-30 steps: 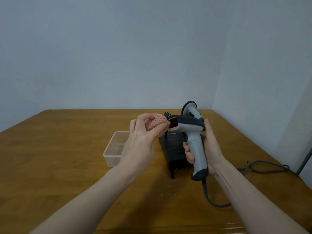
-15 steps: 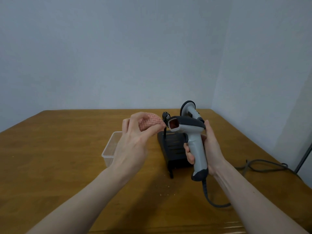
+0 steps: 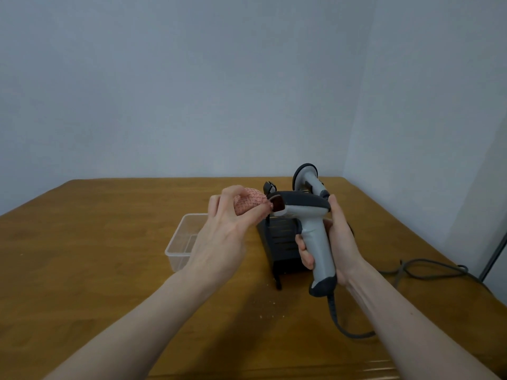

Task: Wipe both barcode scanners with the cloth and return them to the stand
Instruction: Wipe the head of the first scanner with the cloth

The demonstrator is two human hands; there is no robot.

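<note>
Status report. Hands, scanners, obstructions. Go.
Left hand pressing cloth to held scanner window. Right hand gripping handle. Second scanner on stand. Nothing obstructing.

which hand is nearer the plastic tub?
Left. The left hand, holding the cloth, is just right of the tub; the right hand grips the scanner beyond the stand.

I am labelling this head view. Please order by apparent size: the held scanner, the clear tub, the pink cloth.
1. Held scanner, though it is nearest the camera.
2. Clear tub, partly hidden behind the left hand, so unsure.
3. Pink cloth, bunched in the fingers.
</note>
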